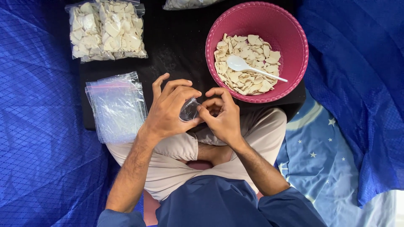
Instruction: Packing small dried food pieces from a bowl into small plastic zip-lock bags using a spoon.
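Just below the pink bowl [294, 33], left hand [168, 111] and right hand [223, 117] both pinch a clear bag [189, 110], fingers closed on it.

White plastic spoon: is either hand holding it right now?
No. The white plastic spoon lies on the pale chips in the pink round bowl, while both hands pinch a small clear plastic bag.

I see a black board [176, 42] resting on blue cloth [38, 126]. On it: a pink bowl [294, 29] of pale chips at two o'clock, filled clear bags [107, 29] at eleven, a stack of empty zip bags [118, 107] at nine.
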